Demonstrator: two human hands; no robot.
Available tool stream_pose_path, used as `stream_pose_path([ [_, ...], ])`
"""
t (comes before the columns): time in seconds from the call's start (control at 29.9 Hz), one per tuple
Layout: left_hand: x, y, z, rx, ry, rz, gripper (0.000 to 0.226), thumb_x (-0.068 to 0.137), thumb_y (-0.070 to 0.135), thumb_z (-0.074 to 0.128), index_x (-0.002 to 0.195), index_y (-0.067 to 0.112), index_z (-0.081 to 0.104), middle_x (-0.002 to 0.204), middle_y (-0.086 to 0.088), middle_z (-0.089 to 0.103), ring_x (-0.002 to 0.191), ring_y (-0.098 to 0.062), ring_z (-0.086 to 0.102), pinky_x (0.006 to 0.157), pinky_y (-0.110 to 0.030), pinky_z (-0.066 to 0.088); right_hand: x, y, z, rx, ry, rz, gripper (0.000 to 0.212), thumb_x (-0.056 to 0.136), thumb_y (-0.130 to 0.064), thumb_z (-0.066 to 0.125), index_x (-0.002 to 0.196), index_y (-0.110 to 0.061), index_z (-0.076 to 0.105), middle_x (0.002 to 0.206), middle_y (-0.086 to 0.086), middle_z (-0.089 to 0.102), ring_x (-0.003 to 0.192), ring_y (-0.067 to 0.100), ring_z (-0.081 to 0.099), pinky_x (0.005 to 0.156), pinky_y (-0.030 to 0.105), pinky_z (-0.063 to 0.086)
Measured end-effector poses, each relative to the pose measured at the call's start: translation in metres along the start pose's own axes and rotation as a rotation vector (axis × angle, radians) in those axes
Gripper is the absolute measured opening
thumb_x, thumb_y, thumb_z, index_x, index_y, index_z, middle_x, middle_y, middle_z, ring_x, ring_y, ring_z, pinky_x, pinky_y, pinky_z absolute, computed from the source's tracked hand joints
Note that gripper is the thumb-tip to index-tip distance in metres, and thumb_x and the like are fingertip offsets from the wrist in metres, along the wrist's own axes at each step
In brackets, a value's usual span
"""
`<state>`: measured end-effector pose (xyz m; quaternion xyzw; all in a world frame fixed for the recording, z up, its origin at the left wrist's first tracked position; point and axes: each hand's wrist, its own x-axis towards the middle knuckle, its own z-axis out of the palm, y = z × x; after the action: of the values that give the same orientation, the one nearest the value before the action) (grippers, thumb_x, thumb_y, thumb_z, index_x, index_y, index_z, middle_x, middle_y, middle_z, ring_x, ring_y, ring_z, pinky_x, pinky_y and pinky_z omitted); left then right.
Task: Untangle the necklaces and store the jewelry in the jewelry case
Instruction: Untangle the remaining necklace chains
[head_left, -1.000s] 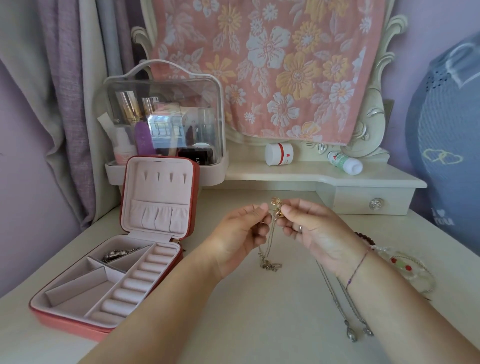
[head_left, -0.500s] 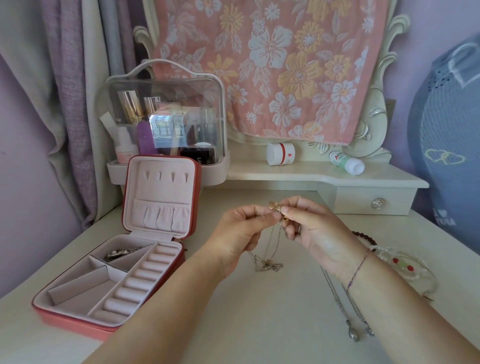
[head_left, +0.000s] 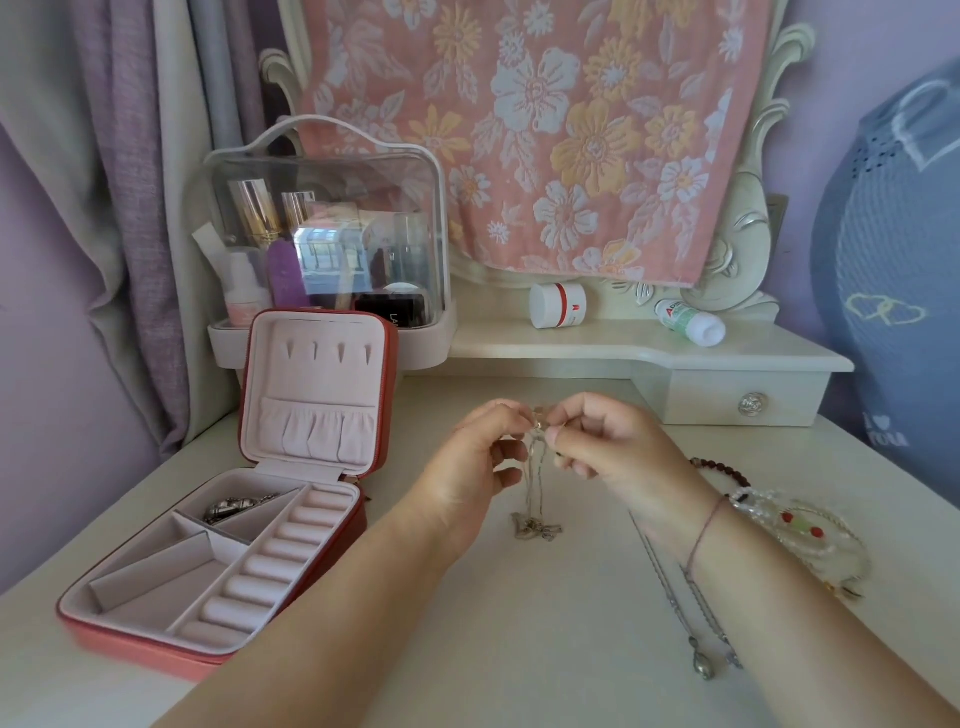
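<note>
Nearest, on the right of the surface (head_left: 519, 649), a silver necklace (head_left: 675, 608) lies stretched out beside the right forearm. It looks free of knots but is not yet stored. To the left sits the jewelry case (head_left: 156, 587), lid upright, with one silvery piece (head_left: 234, 506) in its back compartment. The other compartments and the ring rolls are bare.

In the middle, both hands are raised just above the surface. The left hand (head_left: 478, 462) and the right hand (head_left: 608, 441) each pinch the top of the tangled necklaces (head_left: 535, 478) between thumb and fingertips. They meet around a small gold bit (a clasp or a charm, too small to tell). Thin chains hang from the pinch, and their pendants (head_left: 535, 530) rest in a clump on the surface.

The step in hand appears to be the untangling itself, with storing barely begun. The next move probably calls for fine fingertip work: easing one strand loose at the knot and drawing the hands gently apart, since a hard pull would likely tighten it.

Beyond the right wrist lie bead bracelets (head_left: 795, 525), also unstored. Farther back stands a clear cosmetics box (head_left: 332, 228).
</note>
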<state>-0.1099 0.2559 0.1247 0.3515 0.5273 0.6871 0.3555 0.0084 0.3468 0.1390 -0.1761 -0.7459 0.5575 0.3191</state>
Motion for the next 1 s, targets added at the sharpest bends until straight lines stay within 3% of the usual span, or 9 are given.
stream_pose_path([
  [0.1,0.003,0.001,-0.005,-0.13,-0.044,-0.076,0.008,0.065,0.025,0.055,0.068,0.018,0.053,0.077,0.002,0.054,0.071,-0.014,0.05,0.072,-0.031,0.038,0.002,0.002,0.004,-0.133,0.029,-0.02,0.014,0.087,-0.002,0.058,0.079,-0.012,0.061,0.054,-0.006,0.058,0.049,0.004,0.045,0.055,0.016,0.039],
  [0.23,0.006,0.006,-0.012,-0.288,-0.048,-0.114,0.015,0.073,0.024,0.043,0.06,0.017,0.044,0.077,-0.003,0.054,0.072,-0.018,0.05,0.076,-0.034,0.04,0.004,0.001,-0.001,0.08,0.136,0.06,0.017,0.089,-0.003,0.055,0.077,-0.013,0.061,0.055,-0.005,0.056,0.052,0.007,0.047,0.055,0.016,0.04],
  [0.4,0.005,0.011,-0.011,-0.507,-0.001,-0.115,0.024,0.082,0.022,0.05,0.061,0.015,0.04,0.06,-0.005,0.046,0.062,-0.022,0.054,0.088,-0.041,0.051,0.009,0.0,-0.005,0.333,0.198,0.132,0.021,0.092,-0.003,0.049,0.076,-0.013,0.058,0.061,-0.002,0.059,0.062,0.015,0.052,0.061,0.025,0.037],
  [0.53,0.008,0.011,-0.013,-0.569,0.076,-0.107,0.031,0.092,0.021,0.05,0.063,0.014,0.042,0.053,-0.002,0.034,0.052,-0.018,0.046,0.071,-0.036,0.056,0.008,-0.005,-0.011,0.643,0.161,0.203,0.02,0.097,-0.007,0.044,0.079,-0.011,0.052,0.074,0.008,0.064,0.07,0.023,0.067,0.069,0.03,0.051],
  [0.64,0.009,0.011,-0.015,-0.516,0.125,-0.101,0.024,0.09,0.019,0.051,0.068,0.015,0.042,0.056,0.0,0.03,0.047,-0.015,0.037,0.053,-0.027,0.049,0.008,-0.006,-0.015,0.739,0.161,0.189,0.019,0.099,-0.008,0.042,0.082,-0.012,0.049,0.072,0.009,0.062,0.068,0.027,0.069,0.062,0.035,0.056],
  [0.84,0.009,0.012,-0.014,-0.378,0.15,-0.122,0.025,0.087,0.008,0.056,0.066,0.016,0.047,0.058,0.001,0.039,0.049,-0.012,0.037,0.046,-0.021,0.039,0.006,-0.004,-0.015,0.515,0.253,0.074,0.021,0.1,-0.006,0.039,0.084,-0.015,0.048,0.074,0.007,0.056,0.053,0.014,0.059,0.041,0.026,0.047],
  [0.94,0.007,0.007,-0.012,-0.068,0.062,-0.118,0.033,0.081,0.0,0.066,0.06,0.018,0.048,0.061,0.002,0.04,0.05,-0.009,0.035,0.042,-0.018,0.032,0.007,-0.002,-0.015,0.359,0.313,0.032,0.019,0.1,-0.006,0.041,0.087,-0.018,0.049,0.077,0.005,0.055,0.052,0.011,0.053,0.039,0.023,0.042],
  [1.0,0.004,0.003,-0.01,0.191,-0.022,-0.121,0.036,0.074,0.007,0.078,0.061,0.02,0.048,0.062,0.003,0.04,0.051,-0.009,0.034,0.044,-0.018,0.029,0.007,-0.002,-0.017,0.29,0.341,0.024,0.02,0.099,-0.006,0.042,0.087,-0.02,0.049,0.078,0.004,0.054,0.055,0.013,0.046,0.039,0.021,0.038],
])
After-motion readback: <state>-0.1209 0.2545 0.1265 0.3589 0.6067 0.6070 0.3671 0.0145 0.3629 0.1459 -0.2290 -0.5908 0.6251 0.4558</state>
